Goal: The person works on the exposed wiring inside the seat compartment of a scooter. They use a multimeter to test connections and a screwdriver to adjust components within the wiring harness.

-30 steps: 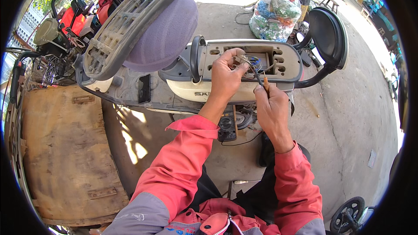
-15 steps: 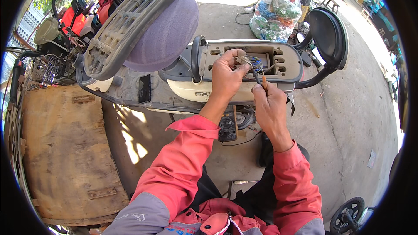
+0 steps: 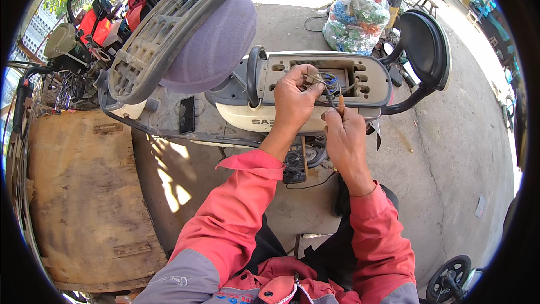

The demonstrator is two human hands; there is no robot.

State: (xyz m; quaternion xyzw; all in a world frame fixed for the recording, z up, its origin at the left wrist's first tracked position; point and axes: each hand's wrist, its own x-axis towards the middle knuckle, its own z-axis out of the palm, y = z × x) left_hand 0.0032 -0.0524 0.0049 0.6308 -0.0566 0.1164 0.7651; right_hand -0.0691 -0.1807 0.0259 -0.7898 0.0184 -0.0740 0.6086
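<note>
Over the open compartment of an electric scooter [image 3: 242,114], my left hand [image 3: 293,101] is closed in a pinch around a bundle of thin wires [image 3: 331,81], some of them blue. A small connector appears to sit at its fingertips, mostly hidden. My right hand [image 3: 346,135] is wrapped around two slim test probes, a black probe [image 3: 331,100] and an orange-brown probe [image 3: 341,103]. Their tips point up into the wires beside my left fingers; whether they touch metal cannot be made out. Below the scooter's side stands a black multimeter [image 3: 293,164] with a round dial and a dark lead.
The raised seat [image 3: 174,34], with a purple cover, leans at the left. A phone [image 3: 187,115] lies on the footboard. A black backrest [image 3: 423,48] rises at the right. Farther back stands a clear bag of rubbish [image 3: 357,17]; a plywood sheet [image 3: 84,197] fills the lower left.
My right hand has shifted very slightly to the left, still gripping the probes. My left hand stays at the wires.
</note>
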